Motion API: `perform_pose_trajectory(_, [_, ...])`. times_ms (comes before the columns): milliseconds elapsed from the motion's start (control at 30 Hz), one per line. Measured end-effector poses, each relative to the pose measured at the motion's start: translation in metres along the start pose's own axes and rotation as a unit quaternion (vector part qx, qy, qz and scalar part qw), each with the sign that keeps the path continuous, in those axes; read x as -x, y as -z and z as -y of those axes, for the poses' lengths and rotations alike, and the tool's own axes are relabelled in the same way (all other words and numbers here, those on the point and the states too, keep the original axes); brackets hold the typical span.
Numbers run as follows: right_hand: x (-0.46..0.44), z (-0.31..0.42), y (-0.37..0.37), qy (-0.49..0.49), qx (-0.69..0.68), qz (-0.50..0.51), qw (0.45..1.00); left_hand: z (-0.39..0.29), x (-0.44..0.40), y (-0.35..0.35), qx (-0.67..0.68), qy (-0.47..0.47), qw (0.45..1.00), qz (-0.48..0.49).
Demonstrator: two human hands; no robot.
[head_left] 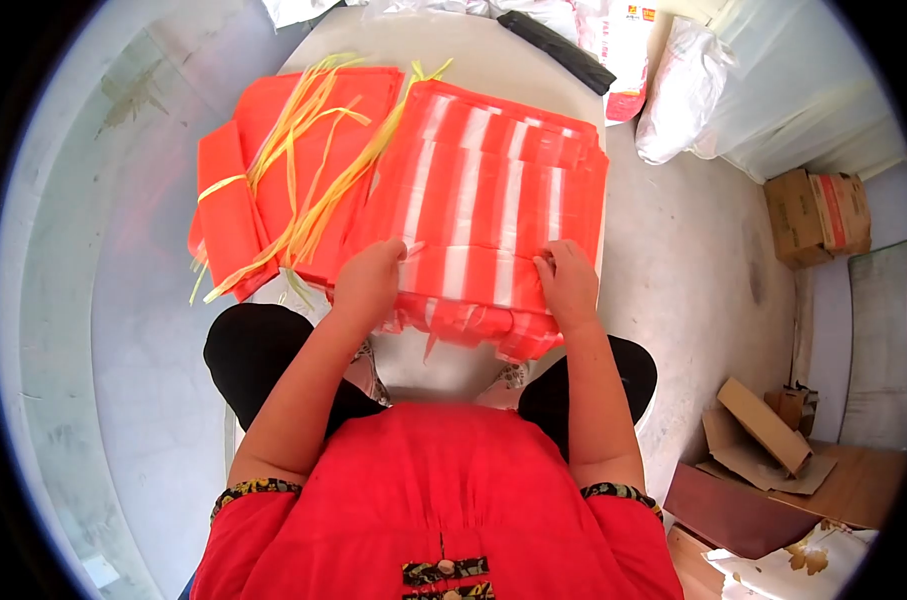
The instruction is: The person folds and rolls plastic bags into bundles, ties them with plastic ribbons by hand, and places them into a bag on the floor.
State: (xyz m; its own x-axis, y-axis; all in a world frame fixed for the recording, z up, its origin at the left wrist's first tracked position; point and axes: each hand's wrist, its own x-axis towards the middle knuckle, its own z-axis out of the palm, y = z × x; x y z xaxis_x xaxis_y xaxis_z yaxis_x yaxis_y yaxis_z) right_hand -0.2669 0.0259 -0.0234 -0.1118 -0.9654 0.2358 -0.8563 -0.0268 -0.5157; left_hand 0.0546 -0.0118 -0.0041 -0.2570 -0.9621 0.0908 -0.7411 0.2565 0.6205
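A stack of red-and-white striped plastic bags (483,190) lies in front of me, its near ends crumpled and hanging over the table's front edge. My left hand (368,282) is closed at the stack's near left side, thumb and fingers pinching the top bag. At the near right side my right hand (569,282) pinches the same bag with curled fingers. Between the hands the plastic lies fairly flat. Left of the stack are folded red bags (323,190), one bundle tied round with yellow strands. Loose yellow plastic strips (318,215) trail across them toward my left hand.
The stacks lie on a pale table (413,45). A black bar-shaped object (557,52) rests at its far right corner. White sacks (681,90) stand beyond. Cardboard boxes (818,215) sit at the right wall, and an opened carton (763,440) lies lower right.
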Motion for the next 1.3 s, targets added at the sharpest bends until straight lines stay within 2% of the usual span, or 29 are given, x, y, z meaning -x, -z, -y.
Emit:
perform_pose_trajectory(67, [0.005,-0.007,0.004,0.06,0.053,-0.049,0.996,0.006,0.001,-0.002,-0.009,-0.014,1.0,0.002])
perform_pose_trajectory(167, [0.024,0.001,0.021,0.142,0.089,0.024,0.986,0.005,0.005,0.001,-0.022,-0.029,0.999,0.014])
perform_pose_trajectory(267, [0.04,0.016,0.029,0.226,0.014,0.04,0.973,-0.011,0.017,0.015,-0.051,-0.067,0.996,0.019])
perform_pose_trajectory(333, [0.048,0.013,0.028,0.179,0.002,0.051,0.983,-0.009,0.019,0.014,-0.081,-0.11,0.991,-0.001])
perform_pose_trajectory(467, [0.048,0.001,0.025,0.132,-0.008,0.081,0.988,-0.006,0.018,0.012,-0.094,-0.102,0.99,0.004])
perform_pose_trajectory(833, [0.043,-0.005,0.033,0.112,-0.014,0.072,0.991,0.012,0.011,0.014,-0.118,-0.149,0.981,-0.035])
perform_pose_trajectory(933, [0.046,-0.004,0.052,0.06,-0.023,0.109,0.992,0.012,0.01,0.029,-0.093,-0.165,0.981,-0.03])
perform_pose_trajectory(967, [0.048,-0.002,0.061,0.036,-0.026,0.127,0.991,0.016,0.009,0.032,-0.038,-0.169,0.984,-0.031])
perform_pose_trajectory(1033, [0.044,-0.001,0.079,-0.06,-0.18,0.153,0.97,0.024,0.007,0.036,0.074,-0.173,0.982,-0.032])
perform_pose_trajectory(1067, [0.042,0.0,0.082,-0.108,-0.255,0.165,0.947,0.024,0.004,0.037,0.151,-0.093,0.984,0.013])
perform_pose_trajectory(1133, [0.033,-0.012,0.066,-0.122,-0.307,0.106,0.938,0.018,-0.004,0.044,0.298,0.069,0.947,0.102])
perform_pose_trajectory(1233, [0.018,-0.024,0.044,-0.146,-0.348,0.06,0.924,-0.005,-0.018,0.045,0.242,0.071,0.965,0.068])
perform_pose_trajectory(1300, [0.015,-0.028,0.03,-0.153,-0.368,0.03,0.917,0.003,-0.034,0.032,0.226,0.062,0.97,0.058])
